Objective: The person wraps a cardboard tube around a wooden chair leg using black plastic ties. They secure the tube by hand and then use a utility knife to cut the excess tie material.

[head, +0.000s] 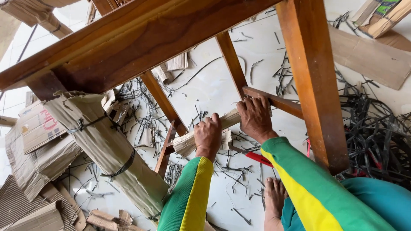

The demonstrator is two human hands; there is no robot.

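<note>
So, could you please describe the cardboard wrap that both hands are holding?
The cardboard wrap is pale brown and corrugated, rolled round a lower rail of the wooden chair and tilted up to the right. The left hand clasps its middle; the right hand grips its upper end at the rail.
</note>
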